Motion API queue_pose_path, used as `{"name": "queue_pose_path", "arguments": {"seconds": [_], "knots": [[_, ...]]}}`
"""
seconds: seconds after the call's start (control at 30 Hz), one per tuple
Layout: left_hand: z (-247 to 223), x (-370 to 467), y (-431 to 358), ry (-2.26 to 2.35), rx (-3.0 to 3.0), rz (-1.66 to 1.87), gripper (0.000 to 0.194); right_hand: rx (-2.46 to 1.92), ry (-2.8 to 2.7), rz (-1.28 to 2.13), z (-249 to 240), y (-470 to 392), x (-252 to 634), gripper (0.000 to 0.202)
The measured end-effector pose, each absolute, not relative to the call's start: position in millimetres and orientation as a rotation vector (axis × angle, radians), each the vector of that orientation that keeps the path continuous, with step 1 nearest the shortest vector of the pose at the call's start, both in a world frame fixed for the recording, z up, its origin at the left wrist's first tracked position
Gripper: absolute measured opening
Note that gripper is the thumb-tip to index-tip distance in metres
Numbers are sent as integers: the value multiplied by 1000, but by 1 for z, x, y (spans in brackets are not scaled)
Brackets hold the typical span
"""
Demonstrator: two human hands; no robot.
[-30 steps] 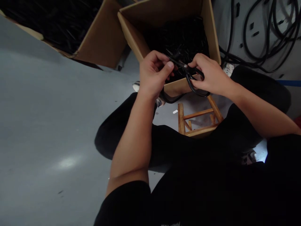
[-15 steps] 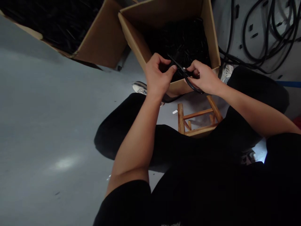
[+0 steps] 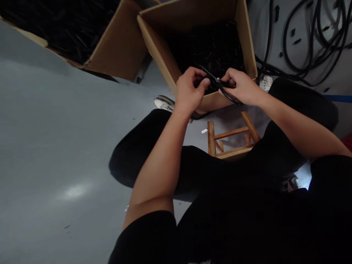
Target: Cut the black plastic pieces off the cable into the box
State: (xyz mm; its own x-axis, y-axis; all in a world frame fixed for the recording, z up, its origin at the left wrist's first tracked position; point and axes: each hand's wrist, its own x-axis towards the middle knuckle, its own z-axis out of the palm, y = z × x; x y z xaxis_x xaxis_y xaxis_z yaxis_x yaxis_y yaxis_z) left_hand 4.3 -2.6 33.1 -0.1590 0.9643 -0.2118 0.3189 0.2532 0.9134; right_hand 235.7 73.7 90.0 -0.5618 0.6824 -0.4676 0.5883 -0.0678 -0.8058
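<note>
My right hand [image 3: 241, 87] grips a pair of black-handled scissors [image 3: 228, 96], whose blades point up and to the left across my left fingertips. Pinched between the thumb and fingers of my left hand [image 3: 191, 90] is a small dark piece [image 3: 208, 76], right beside the blades; its exact shape is hard to make out. Both hands are over the near edge of an open cardboard box [image 3: 156, 47]. Inside that box lies a heap of small black pieces [image 3: 217, 46].
A second cardboard box [image 3: 121, 44] full of black pieces stands at the upper left. Coiled black cable [image 3: 286, 47] and scattered black bits lie on the floor at the right. Below the hands, between my legs, is a wooden stool [image 3: 211, 139].
Both hands have shifted slightly: the left a little right and down, the scissors a little to the right. The blades now lie closer to the left fingertips and the dark piece.
</note>
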Motion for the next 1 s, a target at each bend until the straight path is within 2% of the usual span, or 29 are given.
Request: {"name": "queue_pose_path", "arguments": {"seconds": [0.23, 0.4, 0.63, 0.83, 1.0], "knots": [[16, -9, 1, 1597, 1094, 982, 62, -1417, -2067, 1757, 94, 79, 239, 34], [21, -17, 2, 1546, 939, 991, 71, -1447, -2075, 1730, 103, 81, 238, 33], [40, -29, 2, 1448, 882, 875, 69, -1394, -2242, 1711, 128, 82, 238, 32], [35, -25, -1, 1350, 787, 879, 61, -1383, -2264, 1727, 135, 79, 234, 30], [18, -20, 0, 1297, 638, 959, 76, -1371, -2258, 1748, 127, 76, 235, 31]]}}
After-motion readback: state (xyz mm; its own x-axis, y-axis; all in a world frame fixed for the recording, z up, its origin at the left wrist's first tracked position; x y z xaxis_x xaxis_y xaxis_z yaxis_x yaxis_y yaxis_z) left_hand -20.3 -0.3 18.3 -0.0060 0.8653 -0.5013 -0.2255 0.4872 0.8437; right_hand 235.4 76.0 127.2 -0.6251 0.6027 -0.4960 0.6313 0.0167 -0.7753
